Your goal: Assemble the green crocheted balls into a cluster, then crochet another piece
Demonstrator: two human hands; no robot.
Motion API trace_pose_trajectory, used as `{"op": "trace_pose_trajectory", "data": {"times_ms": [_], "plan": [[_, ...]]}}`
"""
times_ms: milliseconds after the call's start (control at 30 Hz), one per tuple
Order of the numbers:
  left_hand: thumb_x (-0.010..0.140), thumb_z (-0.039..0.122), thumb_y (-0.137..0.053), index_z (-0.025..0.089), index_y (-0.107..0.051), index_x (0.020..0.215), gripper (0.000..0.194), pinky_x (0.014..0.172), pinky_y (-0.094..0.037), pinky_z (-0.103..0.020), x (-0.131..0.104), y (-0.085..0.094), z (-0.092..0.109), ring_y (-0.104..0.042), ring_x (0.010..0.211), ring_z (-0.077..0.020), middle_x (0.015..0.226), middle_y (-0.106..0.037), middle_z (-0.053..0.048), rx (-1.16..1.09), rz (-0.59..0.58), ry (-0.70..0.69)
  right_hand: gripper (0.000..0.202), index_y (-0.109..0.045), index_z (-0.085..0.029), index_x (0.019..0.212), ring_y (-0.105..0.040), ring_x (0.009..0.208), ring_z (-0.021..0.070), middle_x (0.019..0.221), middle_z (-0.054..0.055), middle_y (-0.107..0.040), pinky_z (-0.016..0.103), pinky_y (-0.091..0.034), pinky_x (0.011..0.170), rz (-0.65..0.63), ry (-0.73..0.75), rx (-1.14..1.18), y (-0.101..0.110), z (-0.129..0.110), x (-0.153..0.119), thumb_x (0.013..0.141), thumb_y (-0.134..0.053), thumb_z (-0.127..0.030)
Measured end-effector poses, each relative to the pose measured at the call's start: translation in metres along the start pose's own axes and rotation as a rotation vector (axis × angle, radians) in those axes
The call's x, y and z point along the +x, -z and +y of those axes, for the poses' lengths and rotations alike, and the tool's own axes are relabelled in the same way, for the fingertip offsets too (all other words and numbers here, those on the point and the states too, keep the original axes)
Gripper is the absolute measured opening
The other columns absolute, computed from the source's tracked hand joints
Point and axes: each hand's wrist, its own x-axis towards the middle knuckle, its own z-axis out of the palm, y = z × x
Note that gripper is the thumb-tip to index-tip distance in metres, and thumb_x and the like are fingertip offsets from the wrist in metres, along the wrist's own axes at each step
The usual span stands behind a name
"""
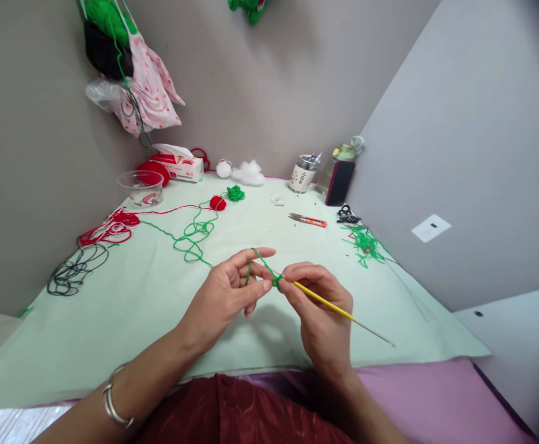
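In my right hand (322, 302) is a crochet hook with a yellow grip (322, 300), its metal tail pointing down to the right. My left hand (232, 283) pinches a small piece of green crochet (276, 281) between thumb and fingers, and the right fingertips meet it there. Green yarn (261, 258) runs over the raised left index finger down to that piece. More green yarn (195, 237) lies in loose loops on the table beyond the left hand. The hook's working tip is hidden at the fingertips.
Orange-handled thread snips (309, 220) lie ahead on the pale cloth (251, 345). Green scraps (366, 243) and a phone (340, 183) are at right. Red yarn (112, 227), dark cord (78, 269) and a clear tub (142, 190) sit left. A tissue box (179, 168) stands behind.
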Motion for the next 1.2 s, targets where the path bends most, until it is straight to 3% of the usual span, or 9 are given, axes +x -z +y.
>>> {"op": "trace_pose_trajectory", "data": {"times_ms": [167, 367, 633, 733, 833, 1000, 1200], "plan": [[0.082, 0.030, -0.072, 0.021, -0.062, 0.122, 0.042, 0.051, -0.038, -0.021, 0.001, -0.001, -0.004, -0.044, 0.052, -0.0030, 0.085, -0.059, 0.002, -0.092, -0.021, 0.026, 0.011, -0.069, -0.023, 0.080, -0.060, 0.071, 0.0113, 0.081, -0.002, -0.067, 0.025, -0.049, 0.067, -0.032, -0.147, 0.136, 0.003, 0.004, 0.004, 0.076, -0.079, -0.019], [0.078, 0.027, -0.075, 0.020, -0.061, 0.120, 0.044, 0.053, -0.044, -0.021, 0.001, -0.005, -0.005, -0.051, 0.056, -0.0056, 0.083, -0.057, 0.003, -0.059, 0.052, -0.024, 0.012, -0.069, -0.022, 0.080, -0.061, 0.069, 0.0118, 0.077, -0.002, -0.067, 0.026, -0.049, 0.066, -0.052, -0.219, 0.174, 0.002, 0.007, 0.005, 0.076, -0.079, -0.021], [0.083, 0.026, -0.071, 0.019, -0.056, 0.127, 0.047, 0.072, -0.051, -0.026, -0.003, -0.006, 0.000, -0.061, 0.063, -0.0080, 0.088, -0.062, 0.002, 0.006, 0.046, -0.049, 0.011, -0.070, -0.024, 0.082, -0.062, 0.075, 0.0108, 0.083, -0.002, -0.067, 0.023, -0.050, 0.068, 0.013, -0.012, 0.024, -0.001, 0.004, 0.000, 0.079, -0.075, -0.014], [0.082, 0.028, -0.072, 0.019, -0.058, 0.126, 0.046, 0.072, -0.051, -0.026, -0.003, -0.007, 0.001, -0.062, 0.065, -0.0090, 0.088, -0.063, 0.002, 0.034, 0.053, -0.054, 0.012, -0.070, -0.023, 0.083, -0.062, 0.077, 0.0112, 0.083, -0.001, -0.066, 0.023, -0.050, 0.068, 0.018, 0.088, -0.059, -0.003, 0.000, -0.002, 0.081, -0.072, -0.012], [0.081, 0.028, -0.074, 0.019, -0.059, 0.124, 0.047, 0.071, -0.051, -0.026, -0.001, -0.006, 0.000, -0.061, 0.065, -0.0099, 0.085, -0.062, 0.002, 0.034, 0.057, -0.058, 0.012, -0.070, -0.023, 0.083, -0.062, 0.076, 0.0113, 0.082, -0.001, -0.065, 0.023, -0.050, 0.067, 0.011, 0.097, -0.072, -0.003, -0.001, -0.003, 0.082, -0.072, -0.012], [0.084, 0.025, -0.069, 0.021, -0.060, 0.125, 0.042, 0.073, -0.051, -0.026, 0.001, -0.003, -0.002, -0.062, 0.066, -0.0089, 0.084, -0.060, 0.003, 0.010, 0.007, -0.047, 0.011, -0.070, -0.023, 0.080, -0.061, 0.071, 0.0099, 0.080, -0.002, -0.066, 0.022, -0.048, 0.065, -0.018, -0.075, 0.072, 0.001, 0.003, 0.001, 0.078, -0.077, -0.015], [0.083, 0.021, -0.067, 0.022, -0.064, 0.122, 0.039, 0.075, -0.051, -0.024, 0.001, -0.002, 0.003, -0.061, 0.074, -0.0096, 0.086, -0.059, 0.002, 0.072, 0.013, -0.077, 0.013, -0.068, -0.020, 0.073, -0.057, 0.061, 0.0083, 0.070, -0.003, -0.064, 0.021, -0.047, 0.061, -0.136, -0.400, 0.464, 0.000, 0.002, 0.011, 0.071, -0.080, -0.018]]}}
